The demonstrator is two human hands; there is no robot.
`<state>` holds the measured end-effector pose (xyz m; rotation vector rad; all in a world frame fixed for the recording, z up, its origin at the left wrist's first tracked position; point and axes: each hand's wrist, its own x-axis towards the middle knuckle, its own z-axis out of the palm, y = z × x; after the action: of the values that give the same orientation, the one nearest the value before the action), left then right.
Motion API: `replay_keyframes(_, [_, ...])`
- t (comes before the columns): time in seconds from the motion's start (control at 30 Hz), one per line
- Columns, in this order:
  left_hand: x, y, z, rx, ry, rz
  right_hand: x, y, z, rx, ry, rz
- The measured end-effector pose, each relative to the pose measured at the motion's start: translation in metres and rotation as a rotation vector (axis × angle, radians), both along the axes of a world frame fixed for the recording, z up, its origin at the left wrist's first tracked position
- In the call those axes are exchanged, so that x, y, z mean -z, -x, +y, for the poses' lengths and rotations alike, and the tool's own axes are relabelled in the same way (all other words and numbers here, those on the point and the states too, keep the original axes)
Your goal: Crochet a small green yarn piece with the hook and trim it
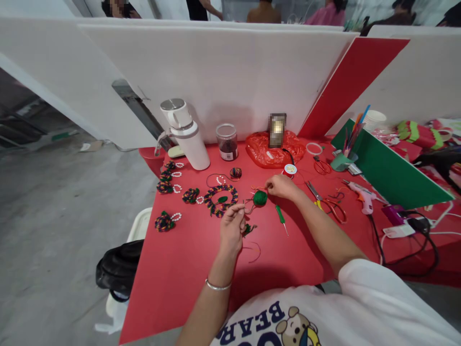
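Note:
My left hand (233,225) is closed in a pinch on a thin dark strand of yarn. Below its fingers a small green crocheted piece (248,230) shows, partly hidden by the hand. My right hand (283,186) is closed, its fingertips together just beyond a green yarn ball (260,198); what they pinch is too small to make out. A green-handled crochet hook (280,214) lies below the ball. Left of the ball rests a multicoloured crocheted ring (210,205) with a small green piece inside it. A loose thread (258,250) curls on the red table (288,269).
Several multicoloured crocheted pieces with bead loops (164,222) lie along the left. Behind stand a white flask (192,144), a jar (227,144) and a phone (277,129) by a red plastic bag (257,149). Rightward are scissors (333,207), a glue gun (365,197) and cables.

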<state>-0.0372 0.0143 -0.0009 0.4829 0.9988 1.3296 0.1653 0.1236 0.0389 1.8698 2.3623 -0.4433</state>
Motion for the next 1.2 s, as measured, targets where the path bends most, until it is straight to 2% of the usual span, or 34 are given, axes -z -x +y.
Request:
replay_keyframes(0.13, [0.001,-0.001,0.000,-0.028,0.034,0.007,-0.001,-0.005,0.000,-0.011,-0.025,0.040])
replay_keyframes(0.4, [0.002,0.000,0.001,-0.068,0.028,0.041,0.002,0.014,-0.001,-0.096,-0.018,0.046])
replay_keyframes(0.7, [-0.002,-0.003,-0.001,-0.047,0.015,0.041,0.008,0.031,-0.014,-0.098,-0.012,-0.081])
replay_keyframes(0.87, [-0.005,-0.001,-0.002,-0.056,-0.001,0.043,0.000,0.040,-0.013,-0.142,0.003,-0.134])
replay_keyframes(1.03, [-0.005,0.002,0.000,-0.076,0.029,0.048,-0.019,0.020,-0.019,-0.114,-0.002,-0.169])
replay_keyframes(1.2, [-0.004,0.002,-0.003,-0.025,-0.050,0.062,-0.026,-0.023,-0.052,-0.020,-0.024,-0.164])
